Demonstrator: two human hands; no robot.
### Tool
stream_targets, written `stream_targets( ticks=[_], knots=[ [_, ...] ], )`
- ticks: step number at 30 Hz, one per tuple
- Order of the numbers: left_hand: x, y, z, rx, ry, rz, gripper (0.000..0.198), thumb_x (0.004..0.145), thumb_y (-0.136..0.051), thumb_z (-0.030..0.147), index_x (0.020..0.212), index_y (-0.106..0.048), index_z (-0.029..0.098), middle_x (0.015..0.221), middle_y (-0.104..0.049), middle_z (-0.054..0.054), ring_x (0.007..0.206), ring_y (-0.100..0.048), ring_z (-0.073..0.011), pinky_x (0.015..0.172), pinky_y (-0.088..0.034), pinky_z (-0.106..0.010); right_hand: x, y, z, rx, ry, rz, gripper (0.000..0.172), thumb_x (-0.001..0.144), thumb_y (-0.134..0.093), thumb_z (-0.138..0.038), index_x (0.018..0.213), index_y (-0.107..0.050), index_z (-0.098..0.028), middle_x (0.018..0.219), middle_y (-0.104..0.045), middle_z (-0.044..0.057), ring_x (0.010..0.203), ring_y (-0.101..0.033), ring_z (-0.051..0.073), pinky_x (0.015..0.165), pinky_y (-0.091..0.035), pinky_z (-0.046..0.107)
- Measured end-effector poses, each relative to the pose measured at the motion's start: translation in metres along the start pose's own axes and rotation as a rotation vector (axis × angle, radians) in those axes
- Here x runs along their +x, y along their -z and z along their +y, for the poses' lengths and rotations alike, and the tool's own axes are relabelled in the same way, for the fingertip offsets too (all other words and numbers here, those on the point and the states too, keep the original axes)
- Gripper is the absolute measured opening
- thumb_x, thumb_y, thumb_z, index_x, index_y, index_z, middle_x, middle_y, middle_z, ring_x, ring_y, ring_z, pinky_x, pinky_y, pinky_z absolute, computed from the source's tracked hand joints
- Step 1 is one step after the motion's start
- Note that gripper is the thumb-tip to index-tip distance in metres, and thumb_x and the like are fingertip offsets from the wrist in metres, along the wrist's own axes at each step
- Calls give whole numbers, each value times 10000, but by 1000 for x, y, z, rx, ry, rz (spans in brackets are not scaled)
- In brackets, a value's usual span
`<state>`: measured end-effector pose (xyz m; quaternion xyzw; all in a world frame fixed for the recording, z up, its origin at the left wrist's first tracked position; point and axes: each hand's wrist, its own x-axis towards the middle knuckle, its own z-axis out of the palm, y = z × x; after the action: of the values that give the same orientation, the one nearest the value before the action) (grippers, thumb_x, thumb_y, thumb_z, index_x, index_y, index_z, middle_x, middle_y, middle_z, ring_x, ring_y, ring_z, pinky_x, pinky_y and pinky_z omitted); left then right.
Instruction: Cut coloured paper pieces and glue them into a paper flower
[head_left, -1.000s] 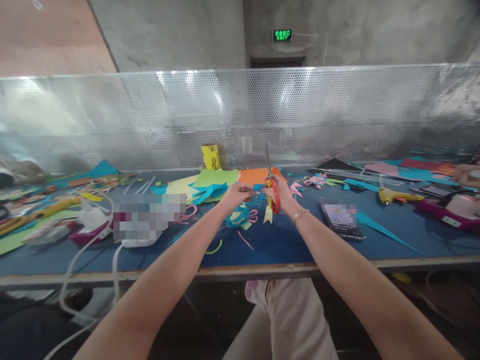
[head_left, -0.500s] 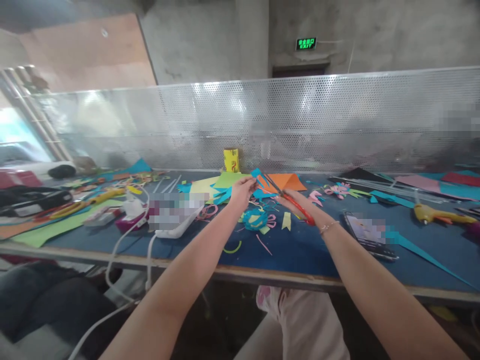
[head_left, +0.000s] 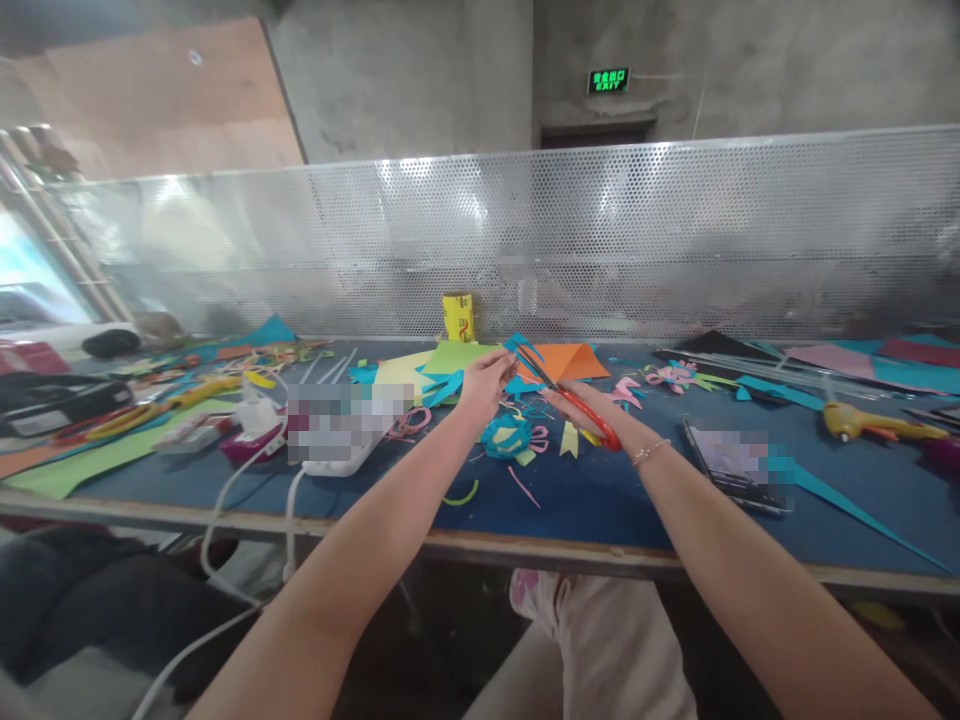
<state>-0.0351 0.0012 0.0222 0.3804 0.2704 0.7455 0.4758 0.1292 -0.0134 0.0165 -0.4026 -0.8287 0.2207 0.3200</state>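
Observation:
Between the fingertips of my left hand [head_left: 489,378] is a small piece of blue paper [head_left: 517,345], raised above the table. My right hand [head_left: 574,400] grips a pair of red-handled scissors [head_left: 598,424], whose blades point up and left and meet the blue paper. Below my hands lies a round blue and yellow paper piece [head_left: 508,437]. Pink paper loops [head_left: 538,438] sit at its right edge, and a notched pale yellow strip [head_left: 569,439] lies further right. Orange paper [head_left: 574,362] and green paper [head_left: 459,358] rest behind my hands.
A white power strip [head_left: 349,455] with cables stands left of my forearm. A phone [head_left: 731,465] and a yellow glue gun [head_left: 855,424] lie on the right. Behind the table rises a perforated metal panel [head_left: 600,240]. A yellow box [head_left: 459,317] stands against it.
The scissor blades have come closer together on the blue paper, and the red handles have shifted slightly left. The whole view has moved a little. Both hands keep their holds.

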Motion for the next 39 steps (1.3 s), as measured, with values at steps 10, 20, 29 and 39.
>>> stream_targets(
  ticks=[10,20,29,39],
  knots=[
    [-3,-2,-1,25,-15,-6,150,503,-675,95,619,-586,129,533,-567,22,529,-543,-72,582,-423,-208,-3,1,-10,-10,6,4,324,770,-381,-451,592,-377,-180,496,-380,-33,453,-334,71,452,-282,222],
    [-3,-1,1,71,31,-43,122,515,-674,129,602,-588,128,538,-577,5,541,-544,-80,590,-418,-213,-4,1,-11,-2,-20,13,350,762,-392,-476,590,-398,-171,485,-396,-28,448,-350,71,454,-291,224],
    [-4,-1,2,42,100,-15,104,532,-682,102,590,-597,117,523,-584,-16,537,-555,-90,613,-434,-224,-4,4,-16,-79,27,42,394,749,-379,-515,543,-364,-180,480,-384,-20,459,-339,81,446,-273,228],
    [1,0,2,-26,216,35,76,615,-598,45,576,-600,110,506,-584,-7,488,-539,-64,571,-456,-188,-4,7,-13,-158,37,15,392,748,-370,-524,558,-419,-184,490,-438,-11,483,-400,105,493,-296,239]
  ],
)
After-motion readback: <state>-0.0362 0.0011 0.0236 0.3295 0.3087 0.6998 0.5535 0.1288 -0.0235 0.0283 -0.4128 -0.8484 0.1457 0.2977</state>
